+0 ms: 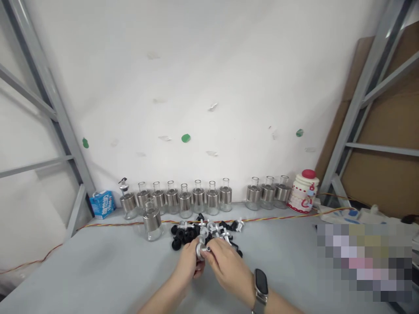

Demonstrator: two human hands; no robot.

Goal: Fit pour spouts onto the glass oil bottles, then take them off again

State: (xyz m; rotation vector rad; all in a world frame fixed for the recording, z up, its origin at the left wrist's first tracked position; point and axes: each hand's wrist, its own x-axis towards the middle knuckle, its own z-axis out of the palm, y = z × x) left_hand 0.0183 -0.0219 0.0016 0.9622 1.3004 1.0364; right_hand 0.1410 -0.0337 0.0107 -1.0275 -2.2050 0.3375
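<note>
My left hand (187, 262) is closed round a silver bottle stopper with a small spout (199, 251), close above the table. My right hand (226, 264) grips the same stopper at its spout from the right, fingers bent; a smartwatch (261, 282) is on that wrist. Just beyond my hands lies a pile of black and silver stopper parts (187, 235), partly hidden by them. Left of the pile stands an uncapped glass bottle with a metal sleeve (152, 219). The bottle (128, 203) at the far left of the back row has a spouted stopper in its neck.
Several open-necked sleeved bottles (198, 196) line the wall, with a gap before three more bottles (268, 194) at right. A blue carton (102, 205) and a cream-and-red jar (303, 192) flank the row. A twisted red-yellow cable (271, 217) crosses the grey table (124, 266).
</note>
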